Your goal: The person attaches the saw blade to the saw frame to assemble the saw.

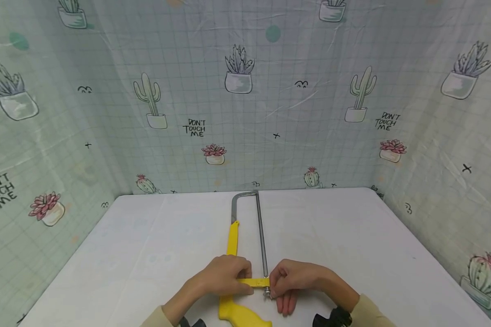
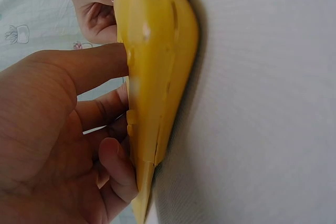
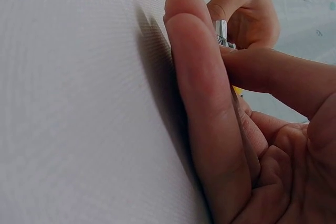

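A hacksaw with a yellow handle [image 1: 243, 314] lies flat on the white table, its grey front frame [image 1: 234, 206] pointing away from me. Along its right side runs the straight grey blade bar [image 1: 262, 236]. My left hand [image 1: 229, 274] grips the yellow frame near the crosspiece [image 1: 255, 282], thumb below it and fingers above. In the left wrist view that hand's fingers touch the yellow body [image 2: 152, 77]. At the crosspiece's right end, my right hand [image 1: 290, 279] pinches a small silver wing nut [image 1: 267, 293] between thumb and forefinger. Its other fingers extend along the tabletop.
The white table [image 1: 167, 236] reaches back to a hanging cloth [image 1: 237, 118] printed with cacti and potted plants, which also encloses both sides. A black wrist device [image 1: 333, 318] sits at the right sleeve, and another black one [image 1: 192, 322] is at the left wrist.
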`<action>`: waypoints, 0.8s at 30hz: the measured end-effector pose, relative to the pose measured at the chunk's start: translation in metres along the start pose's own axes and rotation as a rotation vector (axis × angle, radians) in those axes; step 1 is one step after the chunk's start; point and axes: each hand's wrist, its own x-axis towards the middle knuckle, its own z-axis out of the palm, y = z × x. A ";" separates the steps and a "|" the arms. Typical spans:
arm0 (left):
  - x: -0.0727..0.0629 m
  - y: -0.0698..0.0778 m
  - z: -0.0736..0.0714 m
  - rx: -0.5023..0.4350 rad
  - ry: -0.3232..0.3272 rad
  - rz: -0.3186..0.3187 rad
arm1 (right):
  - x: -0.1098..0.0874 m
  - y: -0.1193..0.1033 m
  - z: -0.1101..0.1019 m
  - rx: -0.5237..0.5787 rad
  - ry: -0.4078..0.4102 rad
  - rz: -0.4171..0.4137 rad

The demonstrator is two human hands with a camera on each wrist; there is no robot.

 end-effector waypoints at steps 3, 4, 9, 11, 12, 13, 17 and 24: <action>0.000 0.000 0.000 0.000 0.001 0.002 | 0.000 0.001 -0.001 0.005 -0.004 -0.006; 0.000 0.000 0.000 -0.001 0.001 0.003 | 0.000 0.001 -0.001 0.006 -0.005 -0.007; 0.000 0.000 0.000 -0.007 0.002 0.008 | 0.001 0.002 -0.001 0.009 -0.013 -0.013; 0.000 -0.001 -0.001 -0.006 0.002 0.011 | 0.001 0.002 -0.001 0.008 -0.015 -0.014; 0.000 -0.001 -0.001 -0.006 0.002 0.011 | 0.001 0.002 -0.001 0.007 -0.015 -0.013; 0.000 0.000 -0.001 -0.008 0.000 0.011 | 0.001 0.002 -0.001 0.006 -0.014 -0.014; 0.000 0.000 -0.001 -0.011 -0.002 0.010 | 0.001 0.001 -0.001 0.003 -0.007 -0.014; 0.001 0.000 -0.001 -0.018 -0.002 0.007 | 0.001 0.001 -0.001 0.004 -0.009 -0.016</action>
